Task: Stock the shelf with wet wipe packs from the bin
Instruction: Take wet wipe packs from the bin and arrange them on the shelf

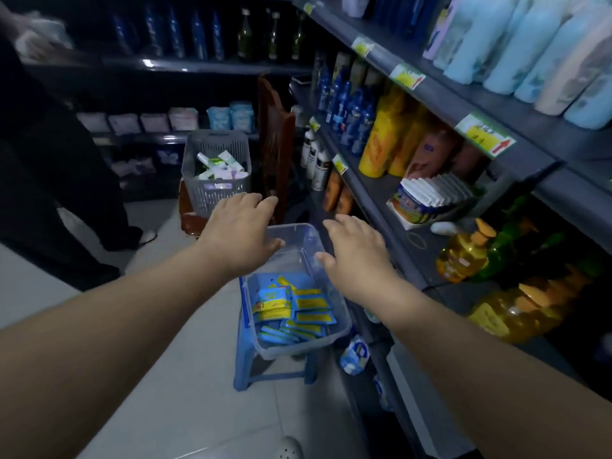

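Over the bin (294, 240) rim hover left hand (238, 233) and right hand (356, 250).

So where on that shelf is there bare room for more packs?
Bare shelf lies between the brown bottles and the wipe carton, and in front of the carton by the rubber band. Behind, yellow bottles crowd it.

**Plastic, film and metal**

We see a bin (298, 347) of clear, smooth plastic and wet wipe packs (309, 303) in glossy film. The stool (241, 369) is matt blue plastic, the basket (215, 197) perforated grey plastic. The shelf (377, 197) looks like matt painted metal; the floor tiles (185, 392) shine faintly.
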Demonstrator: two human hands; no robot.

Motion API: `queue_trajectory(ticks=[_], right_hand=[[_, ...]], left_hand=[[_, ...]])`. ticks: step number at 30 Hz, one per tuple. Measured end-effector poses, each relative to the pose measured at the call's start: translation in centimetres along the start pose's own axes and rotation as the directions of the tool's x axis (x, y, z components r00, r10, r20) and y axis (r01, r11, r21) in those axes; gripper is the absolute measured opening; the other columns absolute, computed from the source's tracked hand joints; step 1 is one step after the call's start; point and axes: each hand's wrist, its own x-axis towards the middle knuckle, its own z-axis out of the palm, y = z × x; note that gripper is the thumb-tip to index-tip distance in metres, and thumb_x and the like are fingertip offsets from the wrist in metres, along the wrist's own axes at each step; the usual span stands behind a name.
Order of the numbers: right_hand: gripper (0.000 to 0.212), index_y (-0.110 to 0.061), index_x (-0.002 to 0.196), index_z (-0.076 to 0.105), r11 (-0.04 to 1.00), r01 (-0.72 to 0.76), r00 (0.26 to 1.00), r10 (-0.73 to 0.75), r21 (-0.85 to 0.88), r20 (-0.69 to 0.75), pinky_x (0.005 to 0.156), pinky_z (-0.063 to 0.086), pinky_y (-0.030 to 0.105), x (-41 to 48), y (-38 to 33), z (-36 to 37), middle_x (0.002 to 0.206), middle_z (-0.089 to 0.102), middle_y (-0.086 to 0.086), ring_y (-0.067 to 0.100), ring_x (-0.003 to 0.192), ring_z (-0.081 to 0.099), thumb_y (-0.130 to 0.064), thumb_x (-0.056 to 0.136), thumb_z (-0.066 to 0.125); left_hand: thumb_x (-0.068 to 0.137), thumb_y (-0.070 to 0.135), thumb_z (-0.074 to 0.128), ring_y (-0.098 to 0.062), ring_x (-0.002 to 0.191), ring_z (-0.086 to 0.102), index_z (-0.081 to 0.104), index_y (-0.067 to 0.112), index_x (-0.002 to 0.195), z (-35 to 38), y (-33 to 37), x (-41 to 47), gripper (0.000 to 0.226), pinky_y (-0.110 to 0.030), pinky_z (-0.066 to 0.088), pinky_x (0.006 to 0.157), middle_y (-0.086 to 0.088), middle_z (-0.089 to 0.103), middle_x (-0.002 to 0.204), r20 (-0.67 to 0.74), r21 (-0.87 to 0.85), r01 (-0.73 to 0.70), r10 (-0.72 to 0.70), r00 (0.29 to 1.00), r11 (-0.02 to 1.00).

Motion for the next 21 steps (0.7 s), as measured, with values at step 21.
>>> queue_trajectory(ticks=[21], right_hand=[[0.075,-0.016,0.148,0.033,0.981,0.040,0.953,-0.095,0.191,0.289,0.114,0.026,0.038,12.4,5.2,27.5,0.155,0.029,0.010,0.028,0.141,0.028,-0.032,0.085,0.070]], left_hand=[[0.089,0.050,0.054,-0.029,0.139,0.028,0.018,0.014,0.151,26.8,-5.5,9.3,0.080,-0.038,0.022,0.113,-0.011,0.029,0.152,0.339,-0.035,-0.065,0.073,0.938,0.997]])
